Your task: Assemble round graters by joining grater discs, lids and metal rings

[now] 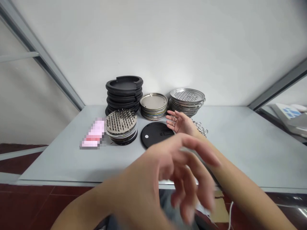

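Observation:
My left hand (172,172) is close to the camera, blurred by motion, its curved fingers apart with nothing visible between them. Farther back, my right hand (179,123) is turned palm up at the right edge of a flat black disc (153,135), which bears a white dot. Small metal rings (173,118) show against its fingers and seem to rest on them. More loose metal rings (202,128) lie on the table just right of that hand, partly hidden by the wrist. My left hand and forearm cover part of the table's front edge.
Along the wall stand piles of black round housings (124,92), shallow metal plates (153,100) and perforated metal trays (188,95). A stack topped by a studded metal disc (121,121) is left of the black disc. A pixelated pink item (94,134) lies on the grey table (64,159).

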A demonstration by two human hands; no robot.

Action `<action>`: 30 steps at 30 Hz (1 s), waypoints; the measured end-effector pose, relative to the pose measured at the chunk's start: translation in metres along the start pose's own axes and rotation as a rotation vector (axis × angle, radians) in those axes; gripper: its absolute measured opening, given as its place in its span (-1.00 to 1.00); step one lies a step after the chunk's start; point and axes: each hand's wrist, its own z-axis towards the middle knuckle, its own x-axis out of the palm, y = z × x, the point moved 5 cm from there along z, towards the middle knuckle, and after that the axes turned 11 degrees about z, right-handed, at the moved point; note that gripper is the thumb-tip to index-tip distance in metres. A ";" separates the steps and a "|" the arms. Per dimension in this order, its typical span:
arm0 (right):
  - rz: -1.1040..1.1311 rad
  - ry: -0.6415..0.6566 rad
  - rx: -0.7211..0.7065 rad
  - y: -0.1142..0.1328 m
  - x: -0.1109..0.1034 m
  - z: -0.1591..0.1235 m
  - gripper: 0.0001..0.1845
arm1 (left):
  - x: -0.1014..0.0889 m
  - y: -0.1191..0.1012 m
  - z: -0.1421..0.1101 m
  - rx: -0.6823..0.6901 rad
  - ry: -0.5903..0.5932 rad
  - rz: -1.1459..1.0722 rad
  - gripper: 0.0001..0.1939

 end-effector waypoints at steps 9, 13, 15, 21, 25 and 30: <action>-0.073 0.147 -0.131 0.016 0.005 -0.004 -0.58 | -0.073 0.070 0.056 0.148 -0.391 1.339 -0.57; -0.141 0.220 -0.178 0.027 0.007 -0.008 -0.61 | -0.083 0.092 0.061 0.089 -0.276 1.527 -0.15; -0.177 0.243 -0.177 0.030 0.008 -0.011 -0.61 | -0.086 0.097 0.062 0.084 -0.268 1.548 -0.14; -0.356 0.329 -0.045 0.016 0.015 -0.018 -0.60 | -0.089 0.103 0.072 0.134 -0.252 1.570 -0.14; -0.387 0.305 -0.048 0.008 0.014 -0.014 -0.67 | -0.093 0.104 0.078 0.225 -0.311 1.501 -0.26; -0.390 0.236 -0.238 0.010 0.014 -0.009 -0.82 | -0.099 0.101 0.071 0.353 -0.518 1.325 -0.80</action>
